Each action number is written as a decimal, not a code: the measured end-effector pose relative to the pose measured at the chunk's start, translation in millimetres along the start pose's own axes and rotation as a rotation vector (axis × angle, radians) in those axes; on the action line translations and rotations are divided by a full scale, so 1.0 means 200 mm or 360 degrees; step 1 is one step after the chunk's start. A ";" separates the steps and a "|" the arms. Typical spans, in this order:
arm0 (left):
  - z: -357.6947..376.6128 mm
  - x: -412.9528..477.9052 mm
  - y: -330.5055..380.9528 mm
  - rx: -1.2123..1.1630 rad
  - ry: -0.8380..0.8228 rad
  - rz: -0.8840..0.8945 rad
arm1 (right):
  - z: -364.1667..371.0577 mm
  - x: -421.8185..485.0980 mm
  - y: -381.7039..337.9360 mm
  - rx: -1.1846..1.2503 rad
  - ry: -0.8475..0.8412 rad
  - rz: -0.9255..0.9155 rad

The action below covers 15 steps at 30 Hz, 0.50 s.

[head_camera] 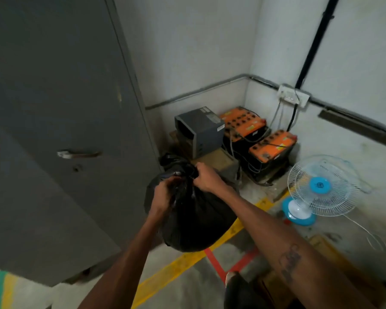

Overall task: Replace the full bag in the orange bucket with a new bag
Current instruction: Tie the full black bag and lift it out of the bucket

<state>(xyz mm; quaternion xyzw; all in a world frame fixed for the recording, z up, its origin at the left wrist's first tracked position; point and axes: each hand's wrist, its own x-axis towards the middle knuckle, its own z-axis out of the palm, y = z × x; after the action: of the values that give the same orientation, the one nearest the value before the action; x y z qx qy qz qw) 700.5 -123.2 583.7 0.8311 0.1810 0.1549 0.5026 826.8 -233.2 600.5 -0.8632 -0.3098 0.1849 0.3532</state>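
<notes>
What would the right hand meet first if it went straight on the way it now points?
The right hand points up and left and grips the gathered neck of the black bag, so the bag comes first. Beyond that, probably the grey door, though depth is unclear.

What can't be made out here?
Head view: contents of the black bag, hidden by its plastic.
Head view: any knot, covered by the left hand and right hand.
Head view: battery labels, too small and blurred.
Head view: orange bucket, outside the frame.
</notes>
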 end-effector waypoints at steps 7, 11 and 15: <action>0.36 0.49 -0.29 0.0136 -0.0037 -0.0372 | -0.01 0.53 0.52 0.0093 -0.0125 0.0243; 0.64 0.79 -0.49 0.0096 -0.0025 -0.0696 | 0.05 0.93 0.91 0.0075 -0.0363 0.0299; 0.95 1.13 -0.82 -0.0481 0.0121 -0.1343 | 0.18 1.26 1.37 0.0019 -0.0600 0.0376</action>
<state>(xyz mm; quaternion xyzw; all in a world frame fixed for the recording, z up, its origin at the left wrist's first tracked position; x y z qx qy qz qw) 959.7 -97.8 370.6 0.5955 0.4977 -0.0084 0.6305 1105.2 -200.9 352.0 -0.8415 -0.2659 0.3849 0.2702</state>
